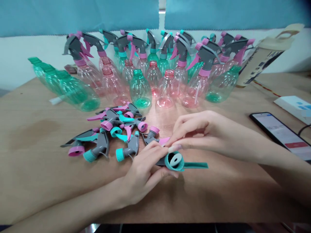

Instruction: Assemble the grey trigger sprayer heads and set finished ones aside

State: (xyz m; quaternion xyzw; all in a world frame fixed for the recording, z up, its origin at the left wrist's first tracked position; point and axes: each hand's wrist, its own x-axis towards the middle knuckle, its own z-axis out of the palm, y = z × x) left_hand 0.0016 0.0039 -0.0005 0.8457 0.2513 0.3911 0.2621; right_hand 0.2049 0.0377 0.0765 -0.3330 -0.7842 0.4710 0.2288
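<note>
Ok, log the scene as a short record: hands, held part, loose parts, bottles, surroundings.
Left hand: holding a spray head
Right hand: fingertips beside the spray head; contact unclear
Held part: teal collar, opening toward camera, pale disc inside
Loose spray heads: cluster on table, pink and teal
Bottles: pink and green; some topped, some open
Right side: phone, screen lit

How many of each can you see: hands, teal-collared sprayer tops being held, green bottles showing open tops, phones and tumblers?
Hands, left hand and right hand: 2
Held teal-collared sprayer top: 1
Green bottles showing open tops: 5
Phone: 1
Tumbler: 1
Total: 10
</note>
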